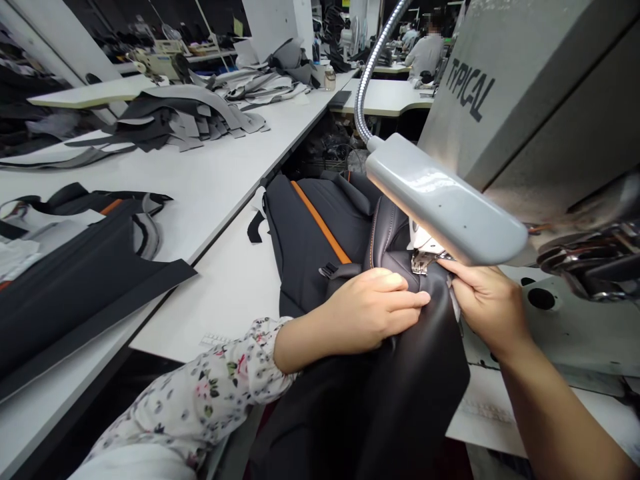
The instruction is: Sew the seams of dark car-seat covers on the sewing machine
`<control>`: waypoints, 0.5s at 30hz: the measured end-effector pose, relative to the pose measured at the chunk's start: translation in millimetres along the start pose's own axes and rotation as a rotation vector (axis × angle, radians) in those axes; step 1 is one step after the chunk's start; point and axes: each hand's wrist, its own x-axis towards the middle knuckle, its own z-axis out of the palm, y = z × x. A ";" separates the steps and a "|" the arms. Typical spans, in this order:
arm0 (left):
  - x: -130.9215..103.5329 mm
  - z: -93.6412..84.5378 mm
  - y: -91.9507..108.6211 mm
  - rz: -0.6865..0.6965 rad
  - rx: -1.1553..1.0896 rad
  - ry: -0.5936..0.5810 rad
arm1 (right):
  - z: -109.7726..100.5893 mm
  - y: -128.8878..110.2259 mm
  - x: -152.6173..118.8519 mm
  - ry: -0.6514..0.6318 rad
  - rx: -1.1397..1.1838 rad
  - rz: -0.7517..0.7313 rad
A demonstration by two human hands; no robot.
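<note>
A black leather-like seat cover [415, 373] with an orange stripe [320, 223] and orange stitching is bunched on the sewing machine's bed and hangs over its front edge. Its folded part passes under the metal presser foot [420, 262]. My left hand [375, 310] is closed on the cover just left of the foot, fingers curled on the folds and one fingertip pressed flat. My right hand [487, 300] pinches the cover's edge right beside the foot, with a pale layer showing below the fingers. The needle is hidden behind the lamp.
A grey lamp head [445, 200] on a flexible metal neck [367, 80] hangs low over the foot. The machine body [540, 100] fills the right. On the left table [200, 187] lie another cover piece [85, 267] and piled grey cut pieces [180, 113]. A person [425, 53] sits far back.
</note>
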 end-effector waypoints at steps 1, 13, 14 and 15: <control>-1.3 -1.0 4.0 -0.004 0.014 -0.002 | -1.3 -4.0 -1.6 0.006 -0.009 0.028; -34.5 -33.4 64.8 0.029 0.187 -0.340 | -25.8 -59.1 -71.9 -0.395 0.690 0.701; -34.3 -32.8 64.9 0.021 0.178 -0.307 | -20.7 -61.1 -74.0 -0.462 0.824 0.749; -33.6 -32.5 63.9 0.008 0.160 -0.256 | -14.6 -63.8 -75.5 -0.487 0.914 0.774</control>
